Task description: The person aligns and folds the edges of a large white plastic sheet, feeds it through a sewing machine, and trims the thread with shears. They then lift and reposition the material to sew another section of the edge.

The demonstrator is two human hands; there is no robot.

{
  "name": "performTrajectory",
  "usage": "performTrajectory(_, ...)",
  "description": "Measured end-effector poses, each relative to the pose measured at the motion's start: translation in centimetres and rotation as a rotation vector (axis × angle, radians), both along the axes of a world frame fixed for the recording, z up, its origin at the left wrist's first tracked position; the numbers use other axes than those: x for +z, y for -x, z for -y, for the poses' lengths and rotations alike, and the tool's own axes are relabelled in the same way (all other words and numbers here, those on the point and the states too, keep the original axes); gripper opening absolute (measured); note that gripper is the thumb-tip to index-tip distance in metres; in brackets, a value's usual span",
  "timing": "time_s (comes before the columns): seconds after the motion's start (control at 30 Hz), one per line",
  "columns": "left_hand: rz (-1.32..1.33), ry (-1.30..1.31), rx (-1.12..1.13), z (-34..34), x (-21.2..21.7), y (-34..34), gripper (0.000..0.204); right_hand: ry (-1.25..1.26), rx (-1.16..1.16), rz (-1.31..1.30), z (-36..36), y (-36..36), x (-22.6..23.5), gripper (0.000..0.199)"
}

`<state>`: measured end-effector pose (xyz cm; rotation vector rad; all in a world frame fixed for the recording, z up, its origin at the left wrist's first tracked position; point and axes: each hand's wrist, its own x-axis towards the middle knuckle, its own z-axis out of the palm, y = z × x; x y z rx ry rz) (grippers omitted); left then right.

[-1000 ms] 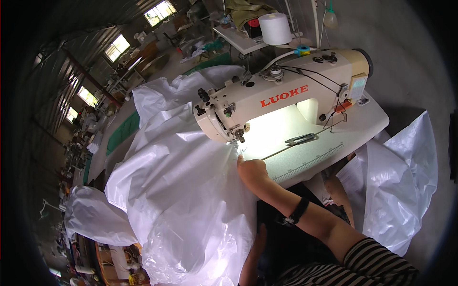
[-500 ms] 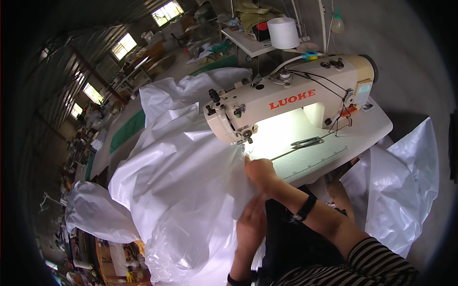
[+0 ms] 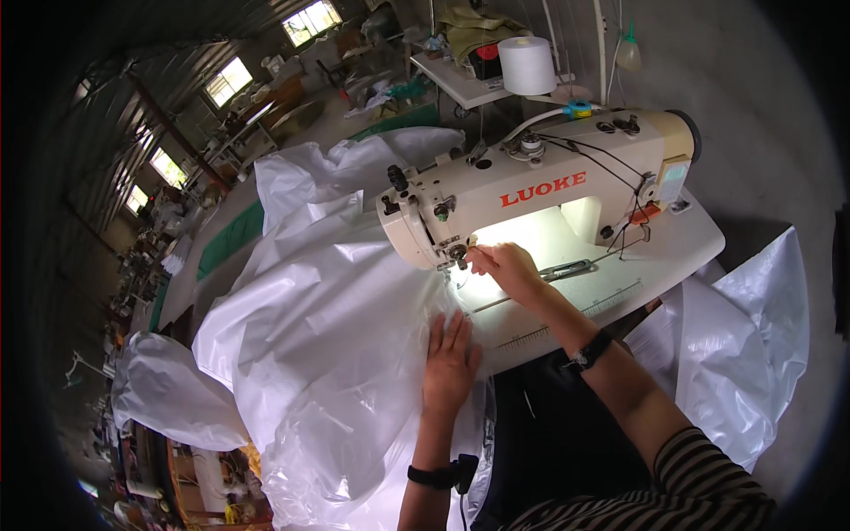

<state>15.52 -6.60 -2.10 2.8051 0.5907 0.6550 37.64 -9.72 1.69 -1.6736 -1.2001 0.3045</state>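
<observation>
A cream sewing machine (image 3: 531, 190) stands on a pale machine table, its lamp lighting the bed. White glossy plastic sheeting (image 3: 319, 301) is bunched on its left side, with one edge under the needle area. My left hand (image 3: 450, 367) lies flat on that sheeting, fingers stretched out, just in front of the needle. Beside the needle end of the machine head, my right hand (image 3: 506, 268) has its thumb and fingers pinched together. Whatever is between those fingertips is too small to make out. A pair of thread snips (image 3: 568, 270) rests on the bed, right of my right hand.
A large white thread cone (image 3: 526, 65) stands behind the machine. More white sheeting (image 3: 744, 345) hangs off the table's right side. Black cords (image 3: 611, 164) loop over the machine's right end. Cluttered benches fill the workshop at the far left.
My right hand has risen from the sheeting edge to the needle end of the machine head. My left hand has moved forward and now lies flat on the sheeting.
</observation>
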Motion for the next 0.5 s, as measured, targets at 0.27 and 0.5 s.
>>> performTrajectory(0.27,-0.017,0.059,-0.025,0.8,-0.2,0.9,0.050,-0.090,-0.084,-0.076,-0.2,1.0,-0.7,0.030)
performTrajectory(0.5,-0.031,0.046,-0.032,1.2,-0.7,1.2,0.052,-0.009,-0.043,0.328,5.6,1.7,2.0,0.018)
